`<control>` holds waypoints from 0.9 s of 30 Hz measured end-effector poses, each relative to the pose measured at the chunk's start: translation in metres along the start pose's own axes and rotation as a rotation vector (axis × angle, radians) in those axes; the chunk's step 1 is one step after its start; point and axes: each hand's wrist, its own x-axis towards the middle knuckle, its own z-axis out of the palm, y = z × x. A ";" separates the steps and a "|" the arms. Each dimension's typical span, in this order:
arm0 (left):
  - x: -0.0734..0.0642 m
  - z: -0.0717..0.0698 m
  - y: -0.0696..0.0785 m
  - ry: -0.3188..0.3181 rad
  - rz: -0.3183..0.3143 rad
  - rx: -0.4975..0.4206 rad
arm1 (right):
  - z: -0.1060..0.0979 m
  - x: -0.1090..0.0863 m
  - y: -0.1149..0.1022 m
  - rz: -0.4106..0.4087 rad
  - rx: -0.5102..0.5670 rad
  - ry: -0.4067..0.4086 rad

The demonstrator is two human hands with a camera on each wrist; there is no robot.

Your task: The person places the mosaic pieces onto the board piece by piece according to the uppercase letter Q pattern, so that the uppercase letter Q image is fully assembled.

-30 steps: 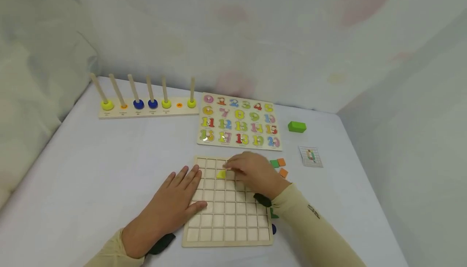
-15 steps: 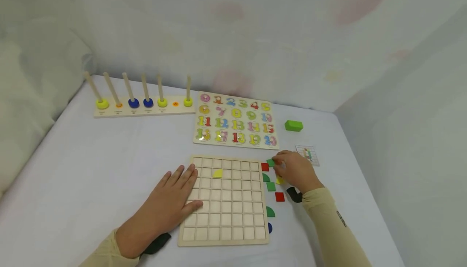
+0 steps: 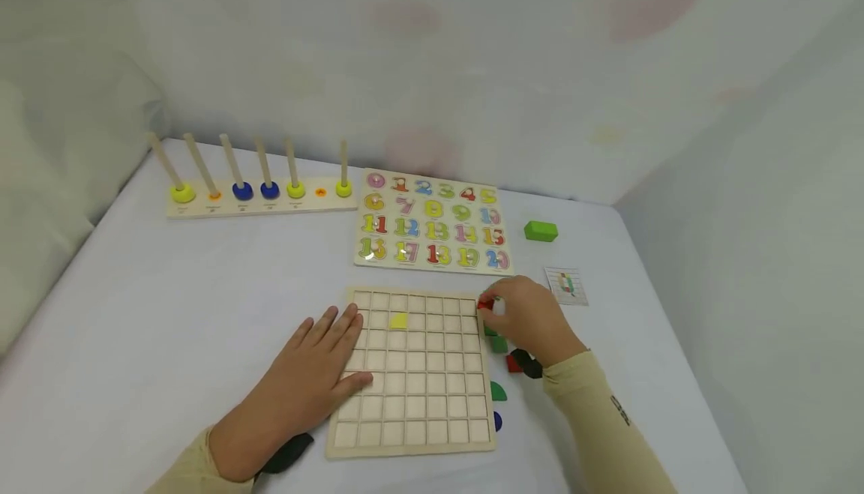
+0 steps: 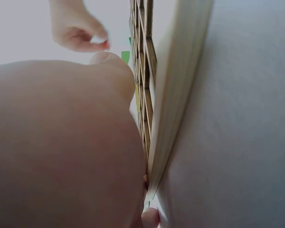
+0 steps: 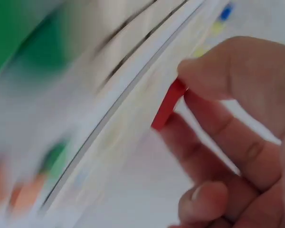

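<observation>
My right hand (image 3: pixel 529 318) is at the upper right corner of the wooden grid board (image 3: pixel 417 406). Between its thumb and fingers it pinches a small red square tile (image 5: pixel 169 103), seen nearly edge-on in the right wrist view. My left hand (image 3: pixel 304 378) lies flat across the board's left edge, fingers spread and thumb over the squares. One yellow quarter-round tile (image 3: pixel 398 321) sits in a square near the top of the grid. Along the right edge lie a green square tile (image 3: pixel 498 344), a green quarter-round tile (image 3: pixel 497 391), a blue tile (image 3: pixel 498 421) and another red tile (image 3: pixel 514 363).
Behind the board lies a number puzzle (image 3: pixel 434 209) with knobbed pieces. A peg stand (image 3: pixel 266 207) with yellow and blue beads stands at the back left. Toward the right are a green block (image 3: pixel 541 231) and a small pattern card (image 3: pixel 574 295). White cloth walls border the table.
My right hand left the yellow tile's square, went right to the loose tiles, then came back slightly left and took hold of a red tile. My left hand stayed on the board.
</observation>
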 end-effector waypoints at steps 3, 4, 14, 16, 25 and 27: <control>0.001 -0.002 0.001 0.010 0.004 0.015 | 0.005 0.006 -0.027 -0.196 0.027 -0.006; 0.001 -0.002 0.001 0.009 0.001 0.023 | 0.009 0.009 -0.035 -0.263 0.025 -0.015; 0.003 -0.005 0.005 -0.023 -0.012 0.042 | 0.028 0.023 -0.063 -0.337 -0.008 -0.149; 0.003 -0.004 0.006 -0.027 -0.012 0.049 | 0.025 0.016 -0.058 -0.294 0.013 -0.162; 0.006 -0.002 0.006 -0.015 0.007 0.045 | 0.018 -0.027 -0.010 -0.049 0.373 0.160; 0.004 -0.001 0.004 -0.017 -0.003 0.046 | 0.020 -0.029 0.003 0.022 0.485 0.226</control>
